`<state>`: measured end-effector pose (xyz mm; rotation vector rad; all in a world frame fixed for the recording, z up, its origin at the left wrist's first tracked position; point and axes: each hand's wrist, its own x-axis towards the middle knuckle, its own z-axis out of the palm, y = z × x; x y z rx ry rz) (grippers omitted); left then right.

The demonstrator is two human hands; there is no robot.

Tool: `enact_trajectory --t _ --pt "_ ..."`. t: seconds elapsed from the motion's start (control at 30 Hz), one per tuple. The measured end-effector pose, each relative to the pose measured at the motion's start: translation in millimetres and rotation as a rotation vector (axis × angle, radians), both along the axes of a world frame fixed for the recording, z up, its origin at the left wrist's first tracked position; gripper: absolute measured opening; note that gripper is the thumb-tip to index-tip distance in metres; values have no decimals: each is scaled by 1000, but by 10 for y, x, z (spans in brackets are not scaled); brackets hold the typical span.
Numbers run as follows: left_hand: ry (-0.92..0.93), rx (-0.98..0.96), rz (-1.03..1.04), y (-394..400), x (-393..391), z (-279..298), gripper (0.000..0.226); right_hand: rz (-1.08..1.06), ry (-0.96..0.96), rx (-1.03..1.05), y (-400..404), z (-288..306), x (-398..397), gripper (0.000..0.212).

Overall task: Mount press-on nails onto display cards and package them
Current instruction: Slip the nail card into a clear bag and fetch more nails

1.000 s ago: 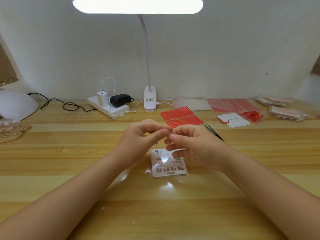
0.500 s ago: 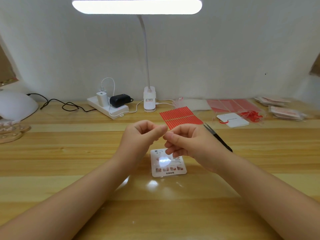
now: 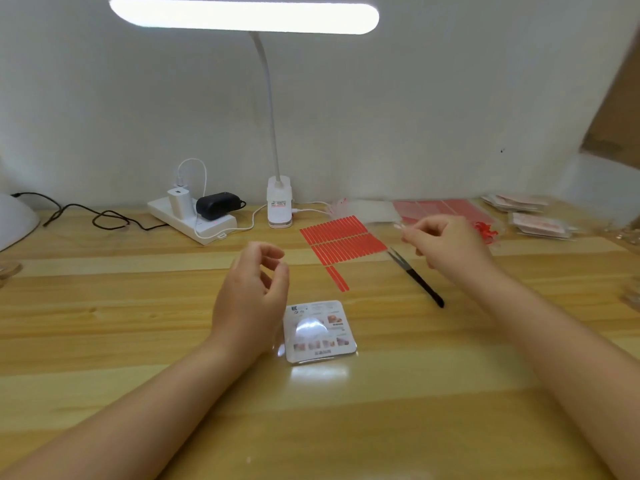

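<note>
Hands split since before | right hand pinching something tiny, reaching back | left hand loosely curled, holding nothing | glossy white printed display card flat on surface, bagging not done yet imo

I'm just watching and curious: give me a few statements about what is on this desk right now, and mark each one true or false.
1. The display card lies flat on the wooden table. True.
2. The right hand grips the black tweezers. False: the tweezers lie on the table, untouched.
3. The desk lamp is lit. True.
4. The left hand presses down on the card. False: it hovers beside the card, fingers loosely curled.
5. The red strip sheet lies beyond the card. True.
</note>
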<state>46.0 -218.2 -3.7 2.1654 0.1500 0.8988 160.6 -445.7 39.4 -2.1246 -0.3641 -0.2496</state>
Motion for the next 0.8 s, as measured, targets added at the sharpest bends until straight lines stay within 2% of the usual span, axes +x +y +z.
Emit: enact_trajectory --t 0.1,0.23,0.37,0.53,0.8 --pt "-6 36 17 24 64 -40 14 -212 -26 -207 -381 -56 312 26" --pt "32 103 15 -20 96 -71 13 -396 -73 -438 -736 -66 613 31" --pt "40 105 26 -15 104 -78 14 -557 -16 -593 -876 -67 837 42" --pt "51 105 46 -11 98 -82 15 -544 132 -555 -944 -76 980 45" --pt "59 109 46 -20 107 -77 15 -447 16 -525 -947 -117 907 38"
